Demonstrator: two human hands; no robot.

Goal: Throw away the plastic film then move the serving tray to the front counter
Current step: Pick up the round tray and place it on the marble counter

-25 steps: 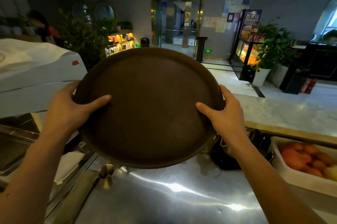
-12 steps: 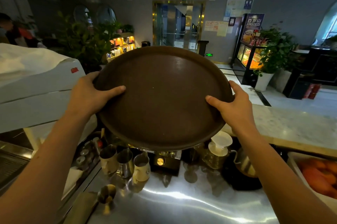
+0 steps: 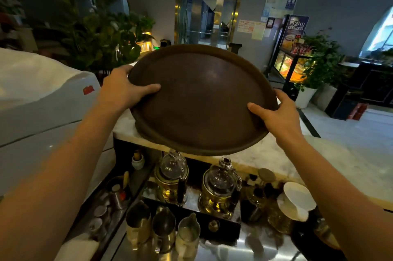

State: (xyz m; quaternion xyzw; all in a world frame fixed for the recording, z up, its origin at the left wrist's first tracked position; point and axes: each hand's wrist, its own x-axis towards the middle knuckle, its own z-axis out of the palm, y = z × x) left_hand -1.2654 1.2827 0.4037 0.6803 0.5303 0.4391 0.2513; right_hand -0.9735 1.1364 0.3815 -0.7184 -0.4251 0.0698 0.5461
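I hold a round dark brown serving tray (image 3: pixel 202 101) in the air with both hands, tilted so its face turns toward me. My left hand (image 3: pixel 123 88) grips its left rim, thumb lying on the tray's face. My right hand (image 3: pixel 276 116) grips the lower right rim, thumb also on the face. The tray hangs over the near edge of the pale marble front counter (image 3: pixel 340 158), its lower left rim close to the counter top. No plastic film is in view.
Below the tray stand two glass siphon brewers (image 3: pixel 172 175), metal pitchers (image 3: pixel 161 229) and a white dripper (image 3: pixel 297 199) on a steel worktop. A large white machine (image 3: pixel 42 101) rises at the left. Potted plants (image 3: pixel 319 69), a lit display case and a glass door lie beyond the counter.
Both hands carried the tray forward and to the right, from above the steel worktop to over the marble counter's edge. My view has shifted, bringing the brewers and pitchers into sight.
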